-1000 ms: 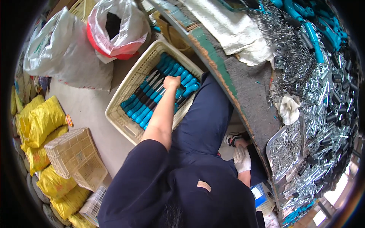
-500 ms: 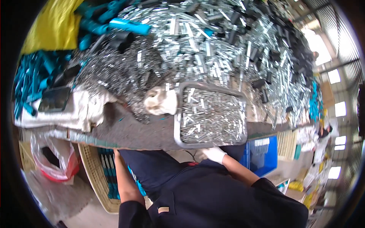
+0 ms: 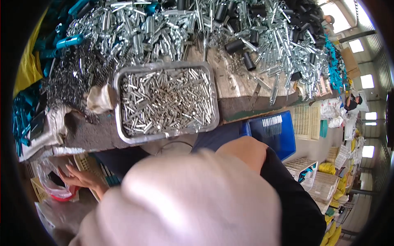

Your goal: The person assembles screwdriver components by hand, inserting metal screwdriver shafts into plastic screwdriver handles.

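Note:
My left hand [image 3: 80, 178] is bare, with its fingers spread and nothing in it. It hangs low at the left, beside a cream basket [image 3: 84, 163] of teal-handled tools and a clear bag with a red lining [image 3: 55, 184]. My right hand [image 3: 193, 205] wears a pale glove and is raised close to the camera, a large blur that hides its fingers. Beyond it, at the bench edge, a metal tray [image 3: 119, 137] is full of short silver pins.
The bench behind the tray carries a heap of silver metal parts [image 3: 172, 33], black tubes [image 3: 242, 45] and teal handles [image 3: 67, 41]. A rolled white cloth [image 3: 100, 98] lies left of the tray. A blue crate [image 3: 283, 139] and cream baskets [image 3: 308, 121] stand right. Another person [image 3: 353, 102] works far right.
My gloved right hand has come up from under the bench edge to just in front of the camera. My left hand has drawn back from the basket. The view has tilted down toward the tray.

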Action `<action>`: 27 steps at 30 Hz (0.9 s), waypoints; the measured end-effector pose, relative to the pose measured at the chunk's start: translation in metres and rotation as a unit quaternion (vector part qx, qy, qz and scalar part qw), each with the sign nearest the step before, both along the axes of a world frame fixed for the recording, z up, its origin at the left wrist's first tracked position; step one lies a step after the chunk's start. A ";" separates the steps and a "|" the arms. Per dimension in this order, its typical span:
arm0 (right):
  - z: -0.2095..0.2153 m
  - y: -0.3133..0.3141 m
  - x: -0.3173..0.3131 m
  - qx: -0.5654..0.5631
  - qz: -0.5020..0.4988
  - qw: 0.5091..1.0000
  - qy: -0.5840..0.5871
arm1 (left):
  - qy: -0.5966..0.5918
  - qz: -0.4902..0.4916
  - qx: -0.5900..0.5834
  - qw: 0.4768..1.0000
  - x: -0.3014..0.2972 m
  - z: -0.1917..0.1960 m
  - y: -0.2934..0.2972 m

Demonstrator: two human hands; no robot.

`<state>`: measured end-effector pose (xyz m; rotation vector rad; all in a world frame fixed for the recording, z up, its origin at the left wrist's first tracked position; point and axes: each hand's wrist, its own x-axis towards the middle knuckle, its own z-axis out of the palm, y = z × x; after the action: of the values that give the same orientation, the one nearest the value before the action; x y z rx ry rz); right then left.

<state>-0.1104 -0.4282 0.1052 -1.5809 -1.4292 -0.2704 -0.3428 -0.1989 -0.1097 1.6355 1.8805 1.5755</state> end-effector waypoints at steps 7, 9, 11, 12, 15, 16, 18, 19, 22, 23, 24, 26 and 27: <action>0.016 0.001 -0.045 0.028 -0.098 0.979 0.177 | -0.107 -0.230 0.093 0.963 0.072 0.005 0.017; 0.025 0.003 -0.044 0.039 -0.118 0.967 0.221 | -0.053 -0.239 0.092 0.965 0.089 0.013 0.002; 0.033 0.007 -0.044 0.049 -0.140 0.954 0.260 | -0.013 -0.261 0.104 0.960 0.102 0.020 -0.006; 0.037 0.010 -0.044 0.050 -0.150 0.947 0.279 | -0.028 -0.277 0.107 0.954 0.105 0.024 -0.008; 0.048 0.031 -0.050 0.054 -0.185 0.924 0.330 | -0.032 -0.299 0.123 0.946 0.115 0.024 -0.005; 0.042 0.032 -0.050 0.088 -0.174 0.943 0.270 | -0.015 -0.307 0.134 0.942 0.117 0.024 -0.003; 0.041 0.035 -0.046 0.073 -0.160 0.944 0.277 | -0.007 -0.304 0.134 0.943 0.125 0.026 0.001; 0.039 0.037 -0.042 0.058 -0.150 0.945 0.286 | 0.001 -0.304 0.134 0.943 0.128 0.027 0.003; -0.011 0.030 -0.016 -0.071 0.062 0.995 0.026 | -0.026 -0.309 0.131 0.941 0.144 0.021 0.013; -0.016 0.044 0.014 -0.121 0.000 0.993 0.000 | -0.025 -0.303 0.127 0.944 0.148 0.021 0.015; -0.019 0.079 0.055 -0.169 -0.044 0.984 -0.011 | 0.029 -0.285 0.109 0.952 0.140 0.025 0.014; -0.033 0.140 0.118 -0.327 -0.176 0.928 0.042 | -0.001 -0.284 0.111 0.952 0.138 0.018 0.020; -0.053 0.161 0.145 -0.392 -0.254 0.884 0.000 | 0.013 -0.283 0.119 0.951 0.140 0.017 0.021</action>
<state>0.0344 -0.2676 0.0525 -2.6225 -1.1457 0.0297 -0.2029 -0.1779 -0.0924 2.0572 1.0955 1.5567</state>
